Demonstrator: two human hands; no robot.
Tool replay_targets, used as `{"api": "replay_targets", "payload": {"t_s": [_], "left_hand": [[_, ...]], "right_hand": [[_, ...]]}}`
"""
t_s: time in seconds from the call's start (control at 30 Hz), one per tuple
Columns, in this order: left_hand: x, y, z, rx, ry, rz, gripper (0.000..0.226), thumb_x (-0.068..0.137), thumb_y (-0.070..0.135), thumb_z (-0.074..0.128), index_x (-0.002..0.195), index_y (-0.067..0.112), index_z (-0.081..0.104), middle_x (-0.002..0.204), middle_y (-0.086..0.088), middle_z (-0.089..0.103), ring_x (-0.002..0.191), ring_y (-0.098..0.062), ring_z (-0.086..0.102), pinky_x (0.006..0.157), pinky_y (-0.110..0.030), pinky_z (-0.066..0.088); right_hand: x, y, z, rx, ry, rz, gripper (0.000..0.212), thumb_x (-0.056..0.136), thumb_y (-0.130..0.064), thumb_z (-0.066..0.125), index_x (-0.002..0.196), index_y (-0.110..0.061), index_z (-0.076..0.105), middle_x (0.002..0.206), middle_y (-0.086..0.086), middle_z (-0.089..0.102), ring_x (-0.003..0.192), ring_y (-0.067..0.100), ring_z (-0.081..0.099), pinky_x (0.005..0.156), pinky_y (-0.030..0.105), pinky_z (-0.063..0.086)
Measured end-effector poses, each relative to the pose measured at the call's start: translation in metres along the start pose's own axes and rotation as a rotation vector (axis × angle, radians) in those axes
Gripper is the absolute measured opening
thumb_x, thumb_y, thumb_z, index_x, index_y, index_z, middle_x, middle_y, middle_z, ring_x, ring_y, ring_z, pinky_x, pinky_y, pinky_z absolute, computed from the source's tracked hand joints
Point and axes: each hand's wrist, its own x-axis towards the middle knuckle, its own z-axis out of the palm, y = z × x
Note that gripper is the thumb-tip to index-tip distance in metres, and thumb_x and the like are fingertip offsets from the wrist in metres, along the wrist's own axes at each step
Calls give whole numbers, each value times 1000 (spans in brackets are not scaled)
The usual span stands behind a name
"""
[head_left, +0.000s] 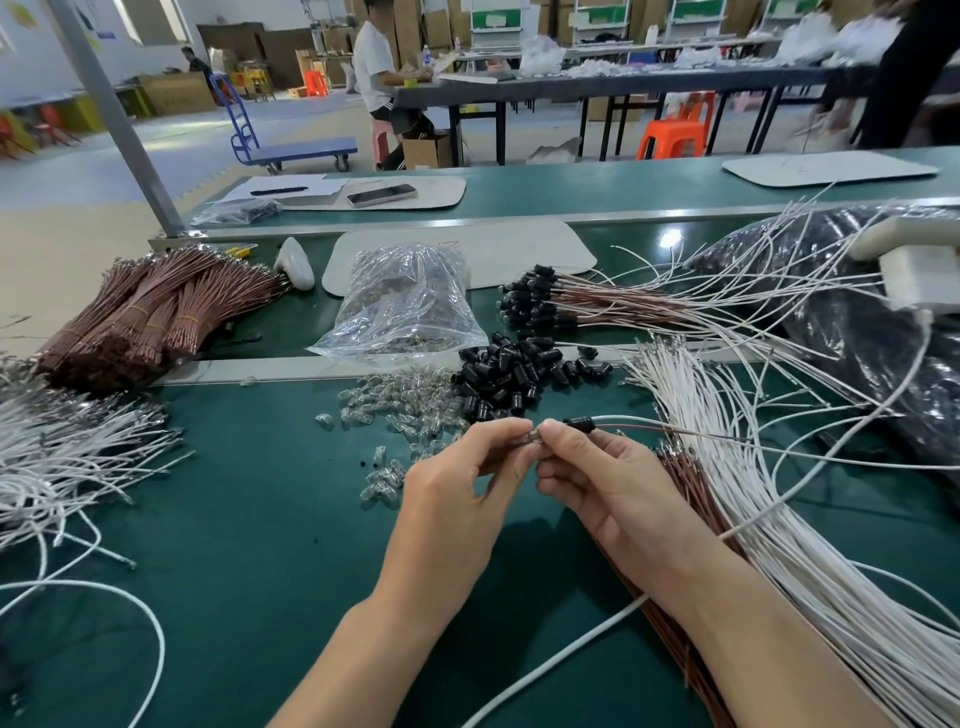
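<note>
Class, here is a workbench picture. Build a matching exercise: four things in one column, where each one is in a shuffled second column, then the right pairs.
Things
1 black socket
2 single glass bulb
3 bundled brown wires
4 phone

Places
A on the far grey pad
B pinched in the left hand
C lying at the far left
D pinched in the right hand, wires trailing right

Pairs: 1-D, 2-B, 3-C, 4-A

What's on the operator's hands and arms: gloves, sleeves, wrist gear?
Nothing worn that shows. The left hand and right hand are bare: no gloves, finger cots or rings on the fingers. The left forearm and right forearm are uncovered down to the picture's lower edge, with no sleeve, watch or wrist strap in view.
</note>
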Motion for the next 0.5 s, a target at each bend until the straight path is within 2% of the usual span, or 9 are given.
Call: {"api": "replay_targets", "payload": {"t_s": [0.2, 0.37, 0.5], "left_hand": [[-1, 4, -2, 118, 0, 83, 14, 96, 35, 62, 110, 36, 62, 108, 27, 66, 92, 10, 67, 82, -6, 48], [-1, 6, -3, 150, 2, 107, 13, 97, 36, 59, 110, 35, 60, 107, 26, 66, 92, 10, 67, 81, -9, 51], [-2, 3, -3, 131, 41, 72, 20, 93, 30, 67, 112, 35, 63, 100, 43, 64, 92, 14, 66, 82, -5, 47]], "right_hand": [[0, 1, -1, 14, -43, 21, 26, 71, -34, 80, 81, -10, 81, 81, 8, 74, 65, 9, 67, 63, 19, 57], [-1, 1, -1, 6, -55, 27, 27, 71, -33, 81, 84, -9, 81, 83, 9, 74, 67, 11, 67, 64, 20, 57], [-1, 1, -2, 24, -41, 12, 22, 69, -29, 80, 82, -11, 81, 80, 8, 73, 65, 10, 67, 64, 20, 57]]}}
